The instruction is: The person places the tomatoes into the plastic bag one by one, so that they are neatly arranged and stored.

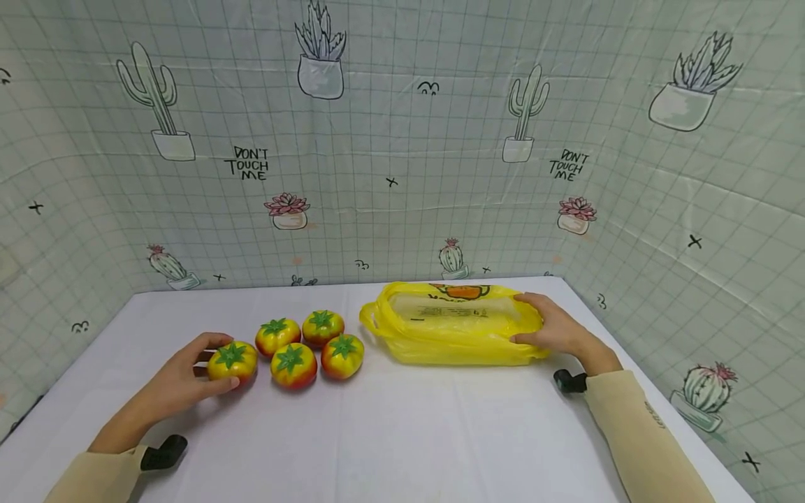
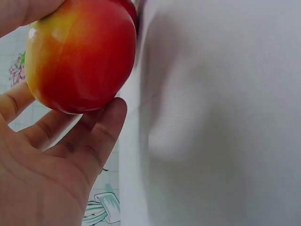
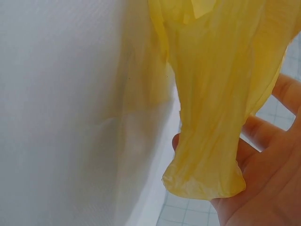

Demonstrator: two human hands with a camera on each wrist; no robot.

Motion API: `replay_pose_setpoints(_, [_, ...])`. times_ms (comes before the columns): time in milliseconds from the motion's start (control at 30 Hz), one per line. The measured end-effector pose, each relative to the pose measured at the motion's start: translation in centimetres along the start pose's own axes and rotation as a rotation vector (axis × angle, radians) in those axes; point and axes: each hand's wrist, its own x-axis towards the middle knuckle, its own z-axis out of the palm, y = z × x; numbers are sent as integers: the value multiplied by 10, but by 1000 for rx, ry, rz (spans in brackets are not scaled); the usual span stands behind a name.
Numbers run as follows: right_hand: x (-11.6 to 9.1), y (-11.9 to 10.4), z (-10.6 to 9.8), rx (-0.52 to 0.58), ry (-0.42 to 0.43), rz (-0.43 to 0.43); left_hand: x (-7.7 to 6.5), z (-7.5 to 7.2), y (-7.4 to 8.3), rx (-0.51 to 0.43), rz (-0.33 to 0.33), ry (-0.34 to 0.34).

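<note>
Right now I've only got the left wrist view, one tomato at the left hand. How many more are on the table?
Observer: Four more tomatoes sit clustered to the right of that one.
Operator: And where's the right hand?
Observer: The right hand is at the right end of a yellow bag, touching it.
Operator: Anything printed on that bag?
Observer: Yes, an orange picture near its far edge.

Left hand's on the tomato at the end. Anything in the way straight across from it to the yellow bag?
Yes: four other tomatoes sit clustered between the end tomato and the yellow bag. Nothing visible stands between the left hand and its tomato.
</note>
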Motion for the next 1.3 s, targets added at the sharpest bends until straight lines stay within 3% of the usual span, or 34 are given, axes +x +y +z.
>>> replay_pose_setpoints(267, [0, -1, -1, -6, 5, -1, -1, -5, 5, 38, 39, 40])
replay_pose_setpoints(700, [-1, 0, 0, -4, 7, -3, -1, -11, 20, 18, 96, 75])
replay_pose_setpoints(867, [0, -1, 1, -6, 1, 0, -1, -7, 25, 22, 122, 112])
replay_pose_setpoints(1033, [3, -4, 0, -14, 3, 15, 2, -1, 34, 13, 196, 158])
replay_pose_setpoints(1300, [4, -4, 3, -13, 1, 21, 17, 10, 49, -10, 236, 113])
